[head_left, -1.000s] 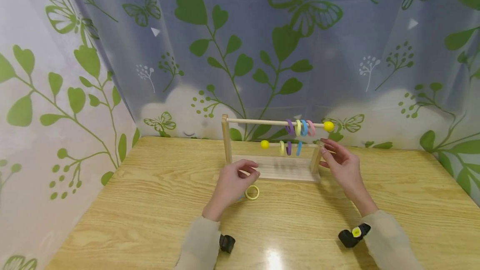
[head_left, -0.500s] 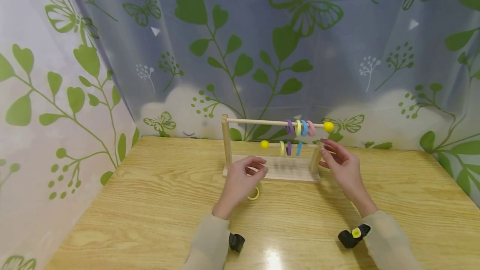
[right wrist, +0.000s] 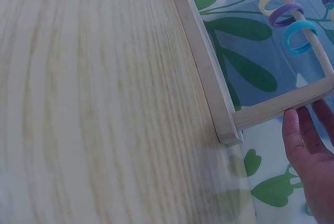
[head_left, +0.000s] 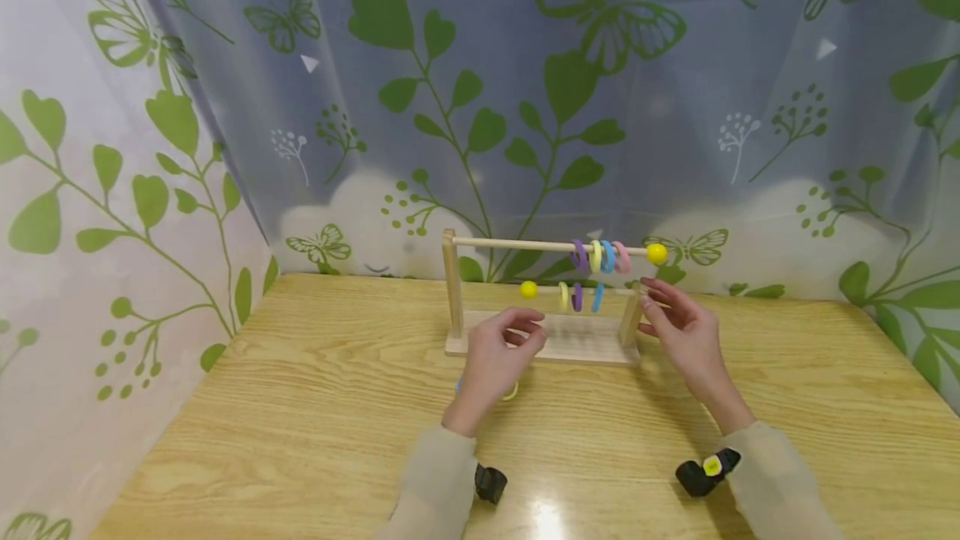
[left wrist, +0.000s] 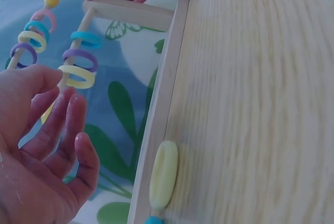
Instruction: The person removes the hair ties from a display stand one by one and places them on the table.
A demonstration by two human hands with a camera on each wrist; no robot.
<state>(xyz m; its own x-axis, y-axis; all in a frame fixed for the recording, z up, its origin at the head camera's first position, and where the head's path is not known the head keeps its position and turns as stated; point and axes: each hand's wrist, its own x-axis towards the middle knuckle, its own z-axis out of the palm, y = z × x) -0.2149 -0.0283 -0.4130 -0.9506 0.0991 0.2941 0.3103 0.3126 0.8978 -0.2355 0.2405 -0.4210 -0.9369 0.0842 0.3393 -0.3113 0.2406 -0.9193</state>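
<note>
Stand [head_left: 583, 347] sits on the table [head_left: 315, 407], rings [head_left: 577, 297] on both bars [head_left: 517, 245]. My right hand [head_left: 686, 336] pinches its short post [head_left: 632, 323]. My left hand [head_left: 495, 354], fingers bent, a bit apart, looking empty, has moved right, so seems closer to the rings.

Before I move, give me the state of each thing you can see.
Stand: upright on table
Upper rod: four rings threaded
Lower rod: three rings threaded
Loose yellow ring: on table, partly hidden in head view
Loose blue ring: on table, mostly out of sight
Left hand: empty, fingers curved
Right hand: holds right post
</note>
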